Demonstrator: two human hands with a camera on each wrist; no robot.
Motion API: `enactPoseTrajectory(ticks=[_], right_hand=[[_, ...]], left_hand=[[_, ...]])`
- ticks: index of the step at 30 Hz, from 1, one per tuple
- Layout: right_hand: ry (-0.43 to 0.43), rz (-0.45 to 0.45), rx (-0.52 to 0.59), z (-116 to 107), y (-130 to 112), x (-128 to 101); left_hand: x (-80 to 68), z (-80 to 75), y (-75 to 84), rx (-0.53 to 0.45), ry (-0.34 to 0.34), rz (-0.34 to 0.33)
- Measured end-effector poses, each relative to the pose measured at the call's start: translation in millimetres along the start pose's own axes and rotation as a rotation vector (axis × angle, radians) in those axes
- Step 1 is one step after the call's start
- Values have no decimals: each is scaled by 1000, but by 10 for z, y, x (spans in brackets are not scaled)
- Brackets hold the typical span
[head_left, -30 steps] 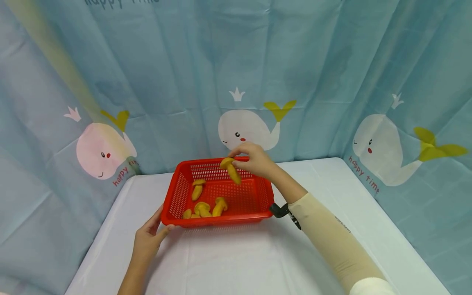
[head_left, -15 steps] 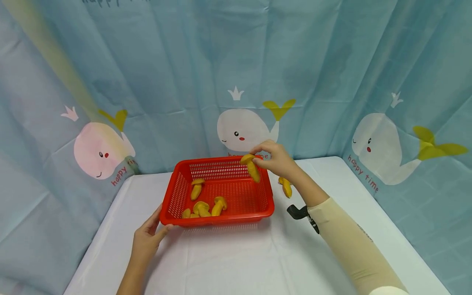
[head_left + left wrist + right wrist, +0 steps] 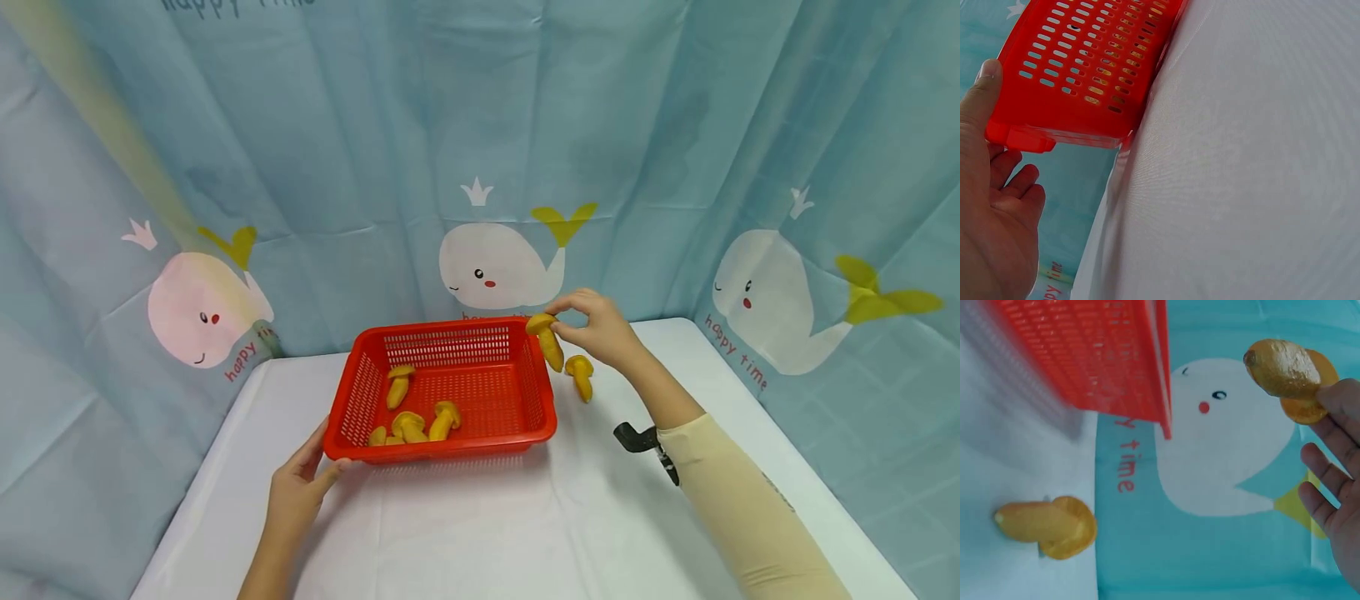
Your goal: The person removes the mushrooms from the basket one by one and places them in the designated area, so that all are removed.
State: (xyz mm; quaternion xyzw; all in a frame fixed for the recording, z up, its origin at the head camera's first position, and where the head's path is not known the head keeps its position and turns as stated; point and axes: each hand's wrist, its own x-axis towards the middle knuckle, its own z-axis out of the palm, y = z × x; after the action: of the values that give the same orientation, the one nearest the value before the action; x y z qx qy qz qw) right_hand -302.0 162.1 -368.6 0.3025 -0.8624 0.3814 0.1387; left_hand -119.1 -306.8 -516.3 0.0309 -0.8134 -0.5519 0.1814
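Hands: right [image 3: 603,332] pinching mushroom [image 3: 548,340], left [image 3: 300,492] gripping basket [image 3: 442,450].

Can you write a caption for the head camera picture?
Right hand lifts a yellow mushroom beside the red basket.

Surface: I see a table [image 3: 480,533] under a white cloth.
On it, centre: red slotted basket [image 3: 442,446].
On it, right of the basket: one yellow toy mushroom [image 3: 580,375], lying flat.
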Motion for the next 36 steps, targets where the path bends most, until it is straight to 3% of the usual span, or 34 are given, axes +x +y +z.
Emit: enactPoseTrajectory(ticks=[19, 27, 36], right_hand=[[63, 160, -27, -134, 642, -266], [62, 220, -38, -163, 855, -349], [52, 283, -71, -156, 1116, -467]], left_hand=[[-12, 4, 37, 6, 5, -6], [-7, 1, 13, -20, 2, 15], [-17, 7, 18, 15, 5, 1]])
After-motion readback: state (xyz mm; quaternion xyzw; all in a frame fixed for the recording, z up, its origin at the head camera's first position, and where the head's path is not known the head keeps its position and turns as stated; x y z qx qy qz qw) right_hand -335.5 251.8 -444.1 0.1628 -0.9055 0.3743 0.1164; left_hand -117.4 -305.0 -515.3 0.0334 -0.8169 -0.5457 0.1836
